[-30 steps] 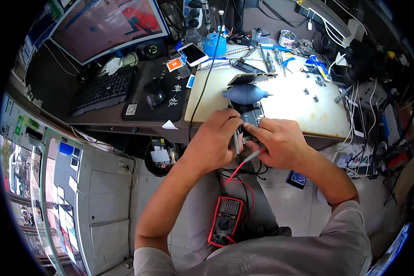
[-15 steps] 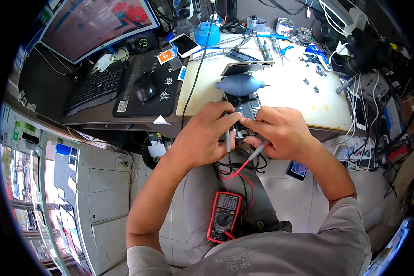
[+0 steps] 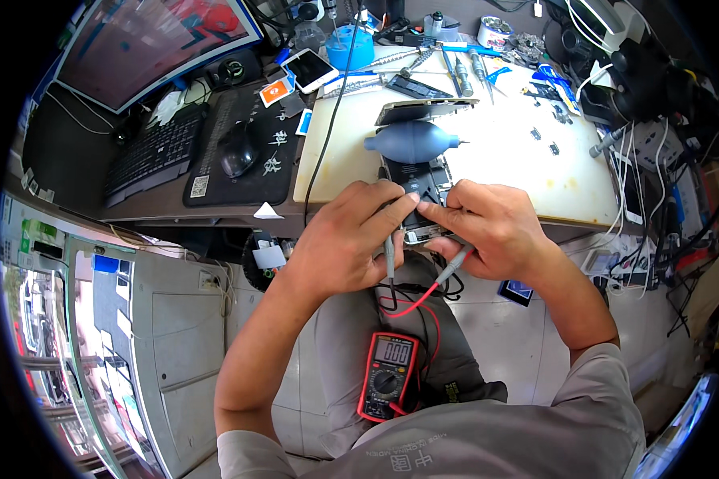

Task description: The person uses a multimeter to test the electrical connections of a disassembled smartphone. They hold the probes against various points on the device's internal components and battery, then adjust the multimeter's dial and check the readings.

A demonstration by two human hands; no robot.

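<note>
My left hand (image 3: 358,235) is closed around a grey test probe (image 3: 390,257) with a black lead. In my right hand (image 3: 494,227) is a second grey test probe (image 3: 455,265), its lead red. Both hands rest over the near end of an opened phone (image 3: 415,176), thumbs and forefingers almost meeting above it; the probe tips are hidden. A blue air blower (image 3: 412,142) lies across the phone's far end. Behind it stands a phone screen panel (image 3: 425,110), tilted up. The leads run down to a red multimeter (image 3: 388,377) on my lap, its display lit.
Pale work mat (image 3: 567,191) holds small dark parts (image 3: 545,140) on the right, screwdrivers and tweezers at the back. On the left are a mouse (image 3: 237,149), keyboard (image 3: 156,152), monitor (image 3: 148,48) and white phone (image 3: 310,70). A black cable hangs across the left side.
The view has shifted slightly, so the bench appears a little higher and further left. My hands hold nearly the same pose on the phone, both probes still gripped.
</note>
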